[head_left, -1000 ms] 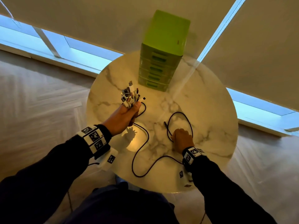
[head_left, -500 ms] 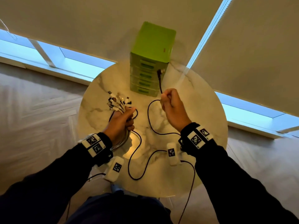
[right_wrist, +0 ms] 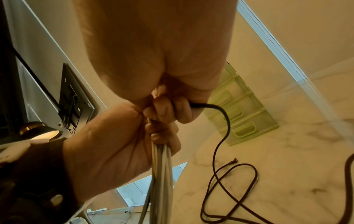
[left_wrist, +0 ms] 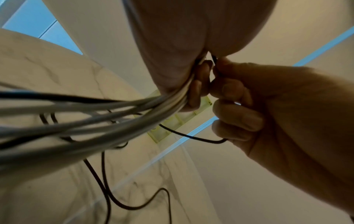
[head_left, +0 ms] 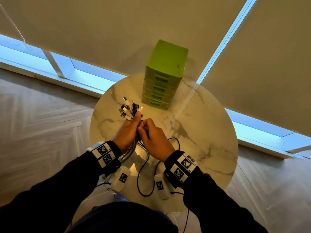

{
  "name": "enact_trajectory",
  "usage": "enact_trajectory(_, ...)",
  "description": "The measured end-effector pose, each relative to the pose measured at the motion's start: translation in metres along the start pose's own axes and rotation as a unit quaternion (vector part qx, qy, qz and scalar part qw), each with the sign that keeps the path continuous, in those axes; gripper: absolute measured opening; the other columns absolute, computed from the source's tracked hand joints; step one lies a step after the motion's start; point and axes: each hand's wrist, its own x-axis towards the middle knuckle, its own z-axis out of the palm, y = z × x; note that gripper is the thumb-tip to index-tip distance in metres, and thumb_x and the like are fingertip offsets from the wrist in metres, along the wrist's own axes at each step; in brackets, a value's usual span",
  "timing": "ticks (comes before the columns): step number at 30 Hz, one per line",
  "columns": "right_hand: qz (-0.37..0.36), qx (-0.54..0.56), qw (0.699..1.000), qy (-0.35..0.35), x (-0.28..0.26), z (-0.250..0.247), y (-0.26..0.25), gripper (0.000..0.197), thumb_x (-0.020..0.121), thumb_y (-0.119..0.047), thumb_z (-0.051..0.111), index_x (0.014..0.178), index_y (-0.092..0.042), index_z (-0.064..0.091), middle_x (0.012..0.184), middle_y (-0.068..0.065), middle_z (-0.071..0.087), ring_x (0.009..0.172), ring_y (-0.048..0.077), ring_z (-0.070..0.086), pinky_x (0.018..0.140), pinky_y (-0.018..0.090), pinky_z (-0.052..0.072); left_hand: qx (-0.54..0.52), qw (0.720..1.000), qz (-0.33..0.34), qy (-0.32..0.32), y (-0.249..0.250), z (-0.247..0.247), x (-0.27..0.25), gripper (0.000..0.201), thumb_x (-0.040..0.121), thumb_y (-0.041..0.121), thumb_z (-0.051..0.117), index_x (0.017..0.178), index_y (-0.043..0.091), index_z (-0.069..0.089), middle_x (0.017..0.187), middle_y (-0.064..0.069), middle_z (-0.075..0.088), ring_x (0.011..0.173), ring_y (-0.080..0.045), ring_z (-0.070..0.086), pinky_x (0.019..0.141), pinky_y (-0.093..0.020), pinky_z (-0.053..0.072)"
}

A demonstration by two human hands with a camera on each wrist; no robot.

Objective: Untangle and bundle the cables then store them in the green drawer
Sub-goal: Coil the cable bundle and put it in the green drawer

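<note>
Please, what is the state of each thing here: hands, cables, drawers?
Left hand: grips the cable bundle, plugs fanned above the fist.
Right hand: holds the black cable next to the bundle.
Black cable: mostly loose, looped on the table.
Drawers: all closed.

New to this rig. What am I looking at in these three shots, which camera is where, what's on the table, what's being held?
No robot: a person with a camera on the head and one on each wrist. The head view looks down at a round marble table carrying a green drawer unit, its drawers closed. The left hand grips a bundle of cables, plugs fanned upward. The right hand holds a black cable against that bundle; its slack loops on the table. The wrist views show both grips from below.
</note>
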Motion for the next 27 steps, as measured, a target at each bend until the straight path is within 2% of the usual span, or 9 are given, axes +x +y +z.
enact_trajectory(3, -0.008, -0.043, 0.999, -0.003, -0.002, -0.001, 0.003, 0.016, 0.105, -0.037, 0.045, 0.101, -0.021, 0.047, 0.085, -0.001, 0.069, 0.079, 0.018, 0.066, 0.073, 0.046, 0.053, 0.061, 0.998, 0.018, 0.004, 0.001, -0.014, 0.003, 0.065, 0.094, 0.073, 0.037, 0.079, 0.011, 0.053, 0.067, -0.007, 0.046, 0.061, -0.017, 0.046, 0.057, -0.029, 0.041)
enact_trajectory(6, -0.042, -0.163, 0.986, -0.017, -0.006, -0.002, 0.015, 0.036, 0.106, -0.049, 0.030, 0.099, -0.020, 0.049, 0.077, 0.003, 0.065, 0.070, 0.026, 0.061, 0.066, 0.048, 0.048, 0.056, 0.996, 0.032, 0.061, 0.013, -0.026, 0.007, 0.061, 0.101, 0.064, 0.034, 0.084, 0.011, 0.059, 0.077, -0.006, 0.058, 0.074, -0.020, 0.058, 0.065, -0.034, 0.052)
enact_trajectory(8, -0.061, -0.177, 0.982, -0.041, -0.012, -0.003, 0.027, 0.047, 0.105, -0.053, 0.024, 0.095, -0.019, 0.054, 0.078, 0.001, 0.067, 0.070, 0.024, 0.062, 0.068, 0.043, 0.049, -0.005, 0.995, 0.049, 0.087, 0.024, -0.032, 0.009, 0.055, 0.106, 0.051, 0.032, 0.078, 0.012, 0.056, 0.071, -0.001, 0.061, 0.074, -0.020, 0.064, 0.075, -0.044, 0.059)
enact_trajectory(11, -0.019, -0.116, 0.988, -0.097, -0.023, -0.005, 0.049, 0.040, 0.108, -0.041, 0.032, 0.088, -0.016, 0.055, 0.071, -0.007, 0.058, 0.067, 0.013, 0.055, 0.070, 0.032, 0.046, -0.139, 0.980, 0.063, 0.130, 0.044, -0.047, 0.012, 0.049, 0.107, 0.049, 0.032, 0.073, 0.016, 0.044, 0.059, 0.004, 0.048, 0.059, -0.017, 0.060, 0.064, -0.043, 0.062)
enact_trajectory(14, 0.062, -0.140, 0.976, -0.152, -0.032, -0.009, 0.071, 0.040, 0.107, -0.049, 0.029, 0.085, -0.023, 0.050, 0.074, -0.005, 0.056, 0.073, 0.017, 0.053, 0.082, 0.044, 0.049, -0.184, 0.966, 0.085, 0.162, 0.066, -0.066, 0.016, 0.047, 0.105, 0.056, 0.033, 0.072, 0.023, 0.037, 0.058, 0.008, 0.034, 0.046, -0.009, 0.035, 0.046, -0.024, 0.037)
enact_trajectory(17, 0.152, -0.164, 0.960, -0.171, -0.027, -0.016, 0.088, 0.042, 0.104, -0.055, 0.029, 0.102, -0.025, 0.058, 0.100, -0.001, 0.068, 0.098, 0.026, 0.063, 0.098, 0.046, 0.047, -0.161, 0.971, 0.104, 0.141, 0.080, -0.075, 0.016, 0.048, 0.105, 0.056, 0.032, 0.069, 0.024, 0.033, 0.057, 0.009, 0.029, 0.045, -0.007, 0.022, 0.046, -0.024, 0.018)
enact_trajectory(19, 0.191, -0.196, 0.954, -0.123, -0.013, -0.022, 0.090, 0.042, 0.106, -0.051, 0.028, 0.111, -0.020, 0.055, 0.115, 0.012, 0.068, 0.111, 0.037, 0.061, 0.092, 0.042, 0.046, -0.103, 0.980, 0.121, 0.119, 0.080, -0.071, 0.016, 0.046, 0.107, 0.051, 0.034, 0.070, 0.024, 0.033, 0.060, 0.006, 0.028, 0.048, -0.008, 0.024, 0.048, -0.026, 0.019)
enact_trajectory(21, 0.183, -0.206, 0.961, -0.003, 0.002, -0.029, 0.080, 0.038, 0.108, -0.045, 0.028, 0.101, -0.014, 0.049, 0.102, 0.022, 0.066, 0.098, 0.043, 0.062, 0.075, 0.041, 0.042, -0.020, 0.987, 0.124, 0.097, 0.073, -0.061, 0.014, 0.042, 0.107, 0.048, 0.037, 0.072, 0.025, 0.033, 0.064, 0.003, 0.025, 0.053, -0.010, 0.025, 0.052, -0.030, 0.019)
enact_trajectory(27, 0.086, -0.091, 0.984, 0.130, 0.031, -0.017, 0.000, 0.030, 0.107, -0.047, 0.029, 0.090, -0.026, 0.041, 0.077, 0.006, 0.060, 0.074, 0.034, 0.058, 0.066, 0.041, 0.043, 0.090, 0.992, 0.057, 0.072, 0.042, -0.032, 0.011, 0.049, 0.105, 0.054, 0.037, 0.072, 0.019, 0.045, 0.062, -0.003, 0.031, 0.055, -0.015, 0.030, 0.055, -0.035, 0.023)
